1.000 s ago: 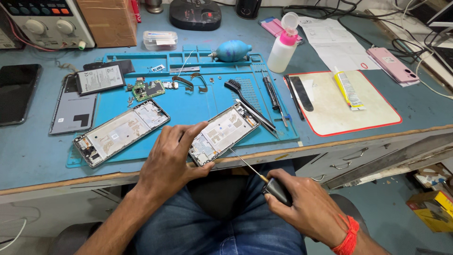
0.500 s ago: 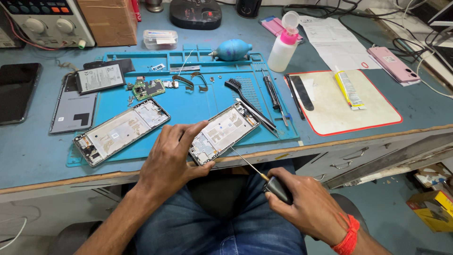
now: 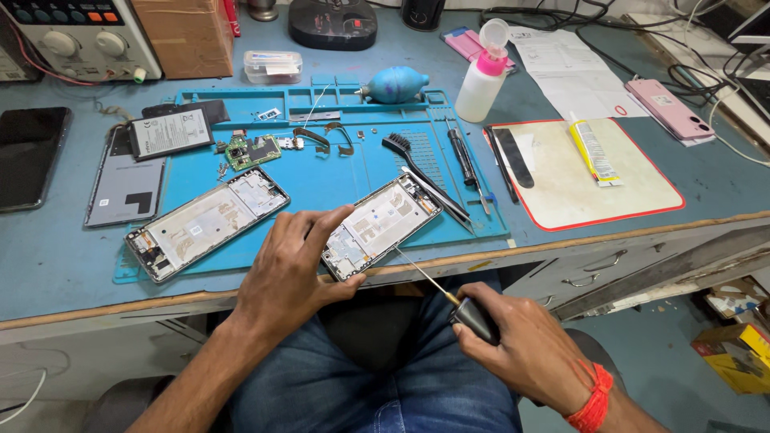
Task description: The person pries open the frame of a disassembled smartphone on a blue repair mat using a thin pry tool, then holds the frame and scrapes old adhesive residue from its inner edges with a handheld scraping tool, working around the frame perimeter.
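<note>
Up and left of where I'm gripping, I see a second opened phone frame (image 3: pixel 204 223) lying on the blue work mat (image 3: pixel 321 180), with a small green circuit board (image 3: pixel 252 150) just beyond it. Farther left lie a battery (image 3: pixel 171 132) and a dark phone (image 3: pixel 28 156). Up and right I make out a black brush (image 3: pixel 417 172), a teal air blower (image 3: pixel 395 84), a white bottle (image 3: pixel 484 80) (pink collar) and a glue tube (image 3: pixel 592 150).

Left hand (image 3: pixel 285 269) hiding opened phone frame's (image 3: pixel 382 225) lower corner, screwdriver (image 3: pixel 449 301) handle buried in right hand (image 3: pixel 521 349)
</note>
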Action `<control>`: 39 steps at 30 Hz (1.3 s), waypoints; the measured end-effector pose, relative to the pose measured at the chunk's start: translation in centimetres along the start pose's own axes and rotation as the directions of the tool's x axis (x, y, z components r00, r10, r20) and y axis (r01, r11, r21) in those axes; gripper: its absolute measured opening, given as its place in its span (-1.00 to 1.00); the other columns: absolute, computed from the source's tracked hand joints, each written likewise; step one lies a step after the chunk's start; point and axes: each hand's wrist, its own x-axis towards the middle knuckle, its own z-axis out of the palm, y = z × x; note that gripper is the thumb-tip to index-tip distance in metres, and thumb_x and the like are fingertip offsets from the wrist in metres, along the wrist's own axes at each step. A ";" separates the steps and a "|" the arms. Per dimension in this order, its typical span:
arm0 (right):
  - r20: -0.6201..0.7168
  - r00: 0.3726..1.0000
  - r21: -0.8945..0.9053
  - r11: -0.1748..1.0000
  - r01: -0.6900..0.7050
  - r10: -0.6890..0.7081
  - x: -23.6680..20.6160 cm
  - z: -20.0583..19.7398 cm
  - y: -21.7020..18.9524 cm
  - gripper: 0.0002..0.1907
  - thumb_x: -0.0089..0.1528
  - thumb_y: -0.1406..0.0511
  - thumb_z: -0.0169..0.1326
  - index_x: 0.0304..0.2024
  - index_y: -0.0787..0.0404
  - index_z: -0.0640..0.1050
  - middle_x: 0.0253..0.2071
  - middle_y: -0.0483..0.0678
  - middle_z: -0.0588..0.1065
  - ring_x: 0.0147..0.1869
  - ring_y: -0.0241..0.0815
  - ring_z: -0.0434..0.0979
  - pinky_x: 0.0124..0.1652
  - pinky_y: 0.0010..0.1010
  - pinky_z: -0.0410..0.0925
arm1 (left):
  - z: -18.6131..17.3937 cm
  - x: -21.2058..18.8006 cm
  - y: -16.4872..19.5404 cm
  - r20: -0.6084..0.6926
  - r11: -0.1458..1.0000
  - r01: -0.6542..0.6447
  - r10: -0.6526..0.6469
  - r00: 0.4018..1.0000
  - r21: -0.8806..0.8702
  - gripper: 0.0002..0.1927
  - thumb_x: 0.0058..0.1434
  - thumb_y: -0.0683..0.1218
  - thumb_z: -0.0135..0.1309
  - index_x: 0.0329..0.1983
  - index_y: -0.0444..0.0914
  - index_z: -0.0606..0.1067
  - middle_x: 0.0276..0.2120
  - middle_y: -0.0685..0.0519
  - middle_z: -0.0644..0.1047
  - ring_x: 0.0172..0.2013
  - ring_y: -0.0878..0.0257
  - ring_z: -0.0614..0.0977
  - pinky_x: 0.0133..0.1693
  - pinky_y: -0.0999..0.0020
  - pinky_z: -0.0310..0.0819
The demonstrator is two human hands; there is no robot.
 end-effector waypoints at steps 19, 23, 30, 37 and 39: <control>-0.007 0.999 -0.025 0.999 -0.033 0.033 0.1 0.1 0.4 -0.55 0.13 0.10 0.19 0.04 0.09 0.53 -0.54 0.12 0.57 -0.43 0.15 0.61 -0.39 -0.12 0.41 | 0.0 0.0 -0.1 0.010 1.000 0.013 -0.013 1.000 -0.003 -0.01 -0.18 0.08 0.49 0.35 -0.18 0.32 -0.07 -0.03 0.50 -0.07 0.05 0.48 0.03 0.10 0.45; 0.017 0.998 -0.015 0.998 -0.055 0.055 0.1 0.0 0.1 -0.55 0.13 0.10 0.18 0.04 0.08 0.52 -0.56 0.11 0.56 -0.47 0.13 0.60 -0.39 -0.13 0.41 | -0.1 0.0 0.0 0.009 1.000 0.013 -0.013 1.000 -0.007 -0.02 -0.17 0.07 0.49 0.34 -0.18 0.33 -0.07 -0.03 0.50 -0.06 0.05 0.48 0.03 0.09 0.45; 0.025 0.995 -0.022 0.995 -0.096 0.097 0.0 0.1 0.1 -0.54 0.15 0.07 0.19 0.04 0.08 0.53 -0.56 0.11 0.56 -0.45 0.13 0.61 -0.38 -0.13 0.42 | 0.0 0.0 0.0 0.014 1.000 0.018 -0.018 1.000 -0.013 0.00 -0.18 0.09 0.49 0.35 -0.19 0.32 -0.08 -0.04 0.50 -0.07 0.04 0.48 0.03 0.09 0.44; 0.002 0.999 0.010 0.999 -0.033 0.033 0.1 0.2 0.2 -0.54 0.12 0.11 0.17 0.04 0.10 0.52 -0.54 0.11 0.57 -0.44 0.13 0.61 -0.38 -0.13 0.42 | 0.1 0.0 -0.1 0.006 1.000 0.006 -0.006 1.000 0.005 -0.01 -0.17 0.08 0.48 0.35 -0.19 0.32 -0.08 -0.05 0.49 -0.06 0.05 0.48 0.03 0.10 0.45; 0.004 0.995 -0.041 0.994 -0.099 0.099 0.1 0.1 0.1 -0.55 0.14 0.07 0.20 0.03 0.07 0.54 -0.55 0.14 0.56 -0.44 0.16 0.60 -0.37 -0.10 0.40 | 0.1 -0.1 -0.2 0.007 1.000 0.013 -0.013 1.000 -0.004 -0.03 -0.15 0.07 0.48 0.34 -0.18 0.32 -0.08 -0.03 0.50 -0.07 0.05 0.48 0.03 0.10 0.45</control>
